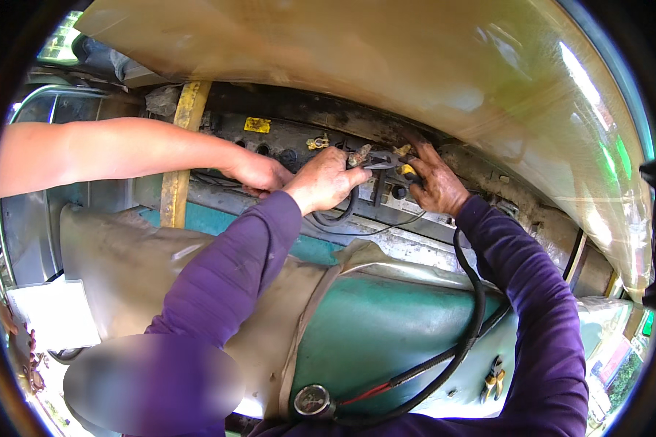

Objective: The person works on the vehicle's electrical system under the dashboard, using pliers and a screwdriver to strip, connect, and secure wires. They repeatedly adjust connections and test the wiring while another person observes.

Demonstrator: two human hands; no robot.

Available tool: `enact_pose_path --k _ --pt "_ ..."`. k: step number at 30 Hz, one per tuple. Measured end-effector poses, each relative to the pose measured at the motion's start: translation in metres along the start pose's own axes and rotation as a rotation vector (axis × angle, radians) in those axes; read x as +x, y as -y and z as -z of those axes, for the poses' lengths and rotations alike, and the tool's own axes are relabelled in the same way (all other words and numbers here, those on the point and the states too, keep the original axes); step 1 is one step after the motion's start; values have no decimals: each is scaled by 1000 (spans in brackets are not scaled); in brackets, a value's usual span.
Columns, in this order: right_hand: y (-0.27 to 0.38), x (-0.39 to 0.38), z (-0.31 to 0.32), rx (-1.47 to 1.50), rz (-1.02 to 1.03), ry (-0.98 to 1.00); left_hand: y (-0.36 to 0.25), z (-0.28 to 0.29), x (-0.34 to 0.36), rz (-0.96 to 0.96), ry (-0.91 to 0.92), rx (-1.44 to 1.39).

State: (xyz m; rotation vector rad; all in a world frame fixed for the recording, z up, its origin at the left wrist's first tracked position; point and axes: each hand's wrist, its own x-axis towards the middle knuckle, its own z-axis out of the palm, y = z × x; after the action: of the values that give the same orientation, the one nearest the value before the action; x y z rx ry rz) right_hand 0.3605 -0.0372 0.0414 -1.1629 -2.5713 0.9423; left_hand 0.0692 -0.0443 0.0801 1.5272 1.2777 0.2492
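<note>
the tan panel (386, 58) is arching over everything, its lower edge hanging close above both hands, so headroom's tight there. below it the green vinyl seat (386, 313) is filling the lower mid, w/ open room on top; a brown cover (109, 247) is draping over the l. side, its seam edge running down the green. btwn panel & seat, a black battery (295, 137) is sitting in a narrow bay, w/ a yellow upright bar (186, 156) walling it off on the l.

another person's forearm (87, 149) is reaching in from the l., hand ending right by the wearer's l. wrist, crowding that side; can't tell what its fingers are touching. a thick black cable (481, 298) is looping down past the r. sleeve & over the seat's front edge.

l. hand (323, 180) is pinching a dirty cable terminal (359, 155), approx. mid-bay above the battery row; thumb & fingers are together on it. r. hand (437, 186) is closing round yellow-grip pliers (378, 163), nose pointing l. toward that terminal; can't tell if the jaws are biting.

a round gauge (313, 400) is resting near the seat's front edge, loose cutters (493, 380) are lying farther r., & a small brass clamp (318, 142) is sitting just beyond the l. hand.
</note>
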Motion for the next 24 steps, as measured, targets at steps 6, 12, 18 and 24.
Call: enact_pose_path --k 6,12,18,24 --pt "-22 27 -12 82 129 -50 -4 5 -2 13 110 -147" --pt "-27 42 -16 111 172 -7 -1 6 -2 31 140 -187" --pt "-23 56 -18 159 260 -1 -2 7 -3 74 163 -210" --pt "-30 70 -23 159 311 -56 3 10 -2 120 228 -211"
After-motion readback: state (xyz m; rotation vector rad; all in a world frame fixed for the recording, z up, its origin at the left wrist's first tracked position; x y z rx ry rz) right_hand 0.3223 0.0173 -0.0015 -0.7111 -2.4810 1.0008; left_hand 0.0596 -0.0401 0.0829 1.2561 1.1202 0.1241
